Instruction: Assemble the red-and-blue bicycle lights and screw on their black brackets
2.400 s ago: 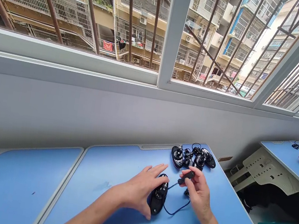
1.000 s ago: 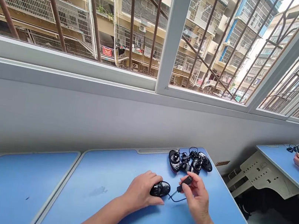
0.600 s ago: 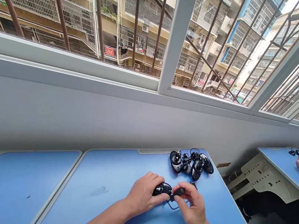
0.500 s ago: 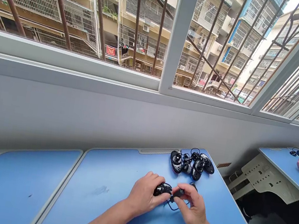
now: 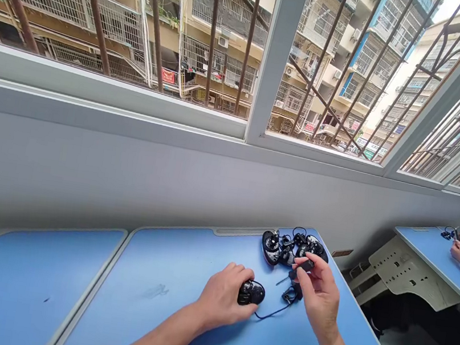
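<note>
Left grip (image 5: 220, 296) clasps a glossy black oval housing (image 5: 252, 293), its long axis lying sideways on the blue surface (image 5: 147, 321). Right grip (image 5: 319, 295) pinches a small black plug (image 5: 303, 264) slanting up rightward, a thin black cable (image 5: 273, 313) curving from the housing toward it. Matching black housings (image 5: 283, 248) lie heaped just beyond.

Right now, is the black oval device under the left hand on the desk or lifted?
On the desk: the device sits on the blue tabletop beneath the left hand.
</note>
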A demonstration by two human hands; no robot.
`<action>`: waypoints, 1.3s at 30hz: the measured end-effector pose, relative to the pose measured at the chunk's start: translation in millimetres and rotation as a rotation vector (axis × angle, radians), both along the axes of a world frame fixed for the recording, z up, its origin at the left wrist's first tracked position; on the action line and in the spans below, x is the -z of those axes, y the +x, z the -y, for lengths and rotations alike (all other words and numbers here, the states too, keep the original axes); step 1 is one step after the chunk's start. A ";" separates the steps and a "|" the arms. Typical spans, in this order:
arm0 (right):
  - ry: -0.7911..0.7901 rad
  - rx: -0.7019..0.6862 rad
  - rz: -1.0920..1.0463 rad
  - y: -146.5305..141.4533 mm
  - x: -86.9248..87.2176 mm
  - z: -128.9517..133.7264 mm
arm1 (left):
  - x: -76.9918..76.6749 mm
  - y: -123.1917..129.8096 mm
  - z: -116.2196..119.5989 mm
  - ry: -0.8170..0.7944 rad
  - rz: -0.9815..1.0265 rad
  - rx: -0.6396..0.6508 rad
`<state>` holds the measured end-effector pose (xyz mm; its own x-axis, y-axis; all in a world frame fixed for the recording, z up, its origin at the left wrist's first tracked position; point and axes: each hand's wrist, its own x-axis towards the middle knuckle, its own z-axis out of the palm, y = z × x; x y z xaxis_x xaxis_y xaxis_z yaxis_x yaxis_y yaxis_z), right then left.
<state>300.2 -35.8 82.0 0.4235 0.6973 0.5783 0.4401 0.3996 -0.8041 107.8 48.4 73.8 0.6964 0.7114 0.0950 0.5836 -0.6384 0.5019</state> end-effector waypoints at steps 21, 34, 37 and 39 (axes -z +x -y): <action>0.074 -0.023 0.197 -16.4 20.0 -2.0 | 16.5 -1.5 -9.4 0.019 0.064 0.087; 0.098 -0.058 0.194 -19.8 17.7 -1.2 | 25.3 -0.2 -13.1 0.054 0.125 0.124; 0.096 -0.060 0.226 -20.7 19.9 -2.5 | 24.1 -0.2 -12.7 0.052 0.120 0.123; 0.103 -0.056 0.254 -21.5 19.6 -2.8 | 23.7 -0.3 -12.8 0.051 0.116 0.124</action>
<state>278.7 -33.0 62.3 0.2185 0.6476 0.7300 0.5972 0.5029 -0.6249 107.5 61.2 50.0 0.7606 0.6130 0.2139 0.4390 -0.7283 0.5261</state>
